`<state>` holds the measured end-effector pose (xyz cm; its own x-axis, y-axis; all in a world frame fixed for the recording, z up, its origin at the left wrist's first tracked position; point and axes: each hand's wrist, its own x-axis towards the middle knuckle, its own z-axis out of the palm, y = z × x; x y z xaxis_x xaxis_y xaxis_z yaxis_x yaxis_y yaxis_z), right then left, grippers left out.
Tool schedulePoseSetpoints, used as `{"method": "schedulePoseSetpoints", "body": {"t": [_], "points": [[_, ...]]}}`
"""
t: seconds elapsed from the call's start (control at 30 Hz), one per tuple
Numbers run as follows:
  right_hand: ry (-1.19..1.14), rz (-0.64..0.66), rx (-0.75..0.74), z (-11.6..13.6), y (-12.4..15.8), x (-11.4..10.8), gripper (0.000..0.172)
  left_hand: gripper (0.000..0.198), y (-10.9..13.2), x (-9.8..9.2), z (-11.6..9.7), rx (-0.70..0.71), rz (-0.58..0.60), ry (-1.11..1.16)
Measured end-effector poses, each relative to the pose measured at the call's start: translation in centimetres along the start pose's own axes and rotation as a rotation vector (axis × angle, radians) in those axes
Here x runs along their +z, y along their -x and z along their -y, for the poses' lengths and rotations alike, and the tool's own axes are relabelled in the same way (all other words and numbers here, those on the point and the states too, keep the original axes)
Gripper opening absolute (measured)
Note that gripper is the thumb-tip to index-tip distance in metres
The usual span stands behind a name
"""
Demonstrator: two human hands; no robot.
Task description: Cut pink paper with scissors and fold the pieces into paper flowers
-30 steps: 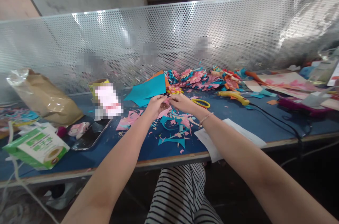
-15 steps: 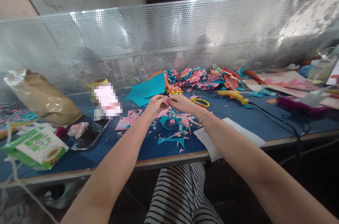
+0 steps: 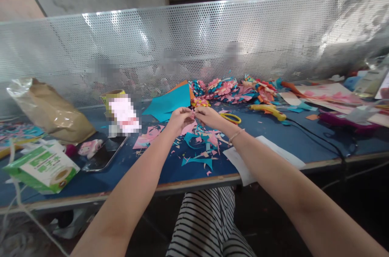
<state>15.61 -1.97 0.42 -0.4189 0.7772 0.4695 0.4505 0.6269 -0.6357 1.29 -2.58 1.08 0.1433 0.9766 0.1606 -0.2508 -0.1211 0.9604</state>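
Note:
Over the middle of the blue table, my left hand [image 3: 180,118] and my right hand [image 3: 208,116] meet at the fingertips. Both are closed in a pinch on a small piece of pink paper [image 3: 192,115], mostly covered by the fingers. Beneath them lie scattered scraps, among them a blue paper offcut [image 3: 197,162] and pink paper scraps [image 3: 148,136]. Just behind my hands is a blue paper sheet [image 3: 168,101]. Yellow scissor handles [image 3: 231,118] show beside my right wrist. A white sheet [image 3: 267,156] lies under my right forearm.
Colourful folded-paper clusters [image 3: 225,89] line the back. A yellow glue gun [image 3: 269,110] with a black cord lies at right, near a purple tool [image 3: 349,121]. At left are a brown bag [image 3: 51,111], a green-white box [image 3: 44,168] and a phone [image 3: 105,156]. A perforated metal screen [image 3: 182,38] stands behind.
The view has shifted very slightly. Both hands stay together at the same spot, with only small finger movement around the pink paper.

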Motion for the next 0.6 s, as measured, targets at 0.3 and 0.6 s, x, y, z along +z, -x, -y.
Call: {"method": "schedulePoseSetpoints", "body": {"t": [0.3,0.6], "points": [[-0.114,-0.004,0.008,-0.8,-0.2,0.2,0.016,0.026,-0.1,-0.1,0.1,0.020,-0.001,0.027],[-0.180,0.012,-0.009,-1.2,-0.4,0.2,0.014,0.027,-0.1,-0.2,0.0,0.027,0.006,0.012]]}}
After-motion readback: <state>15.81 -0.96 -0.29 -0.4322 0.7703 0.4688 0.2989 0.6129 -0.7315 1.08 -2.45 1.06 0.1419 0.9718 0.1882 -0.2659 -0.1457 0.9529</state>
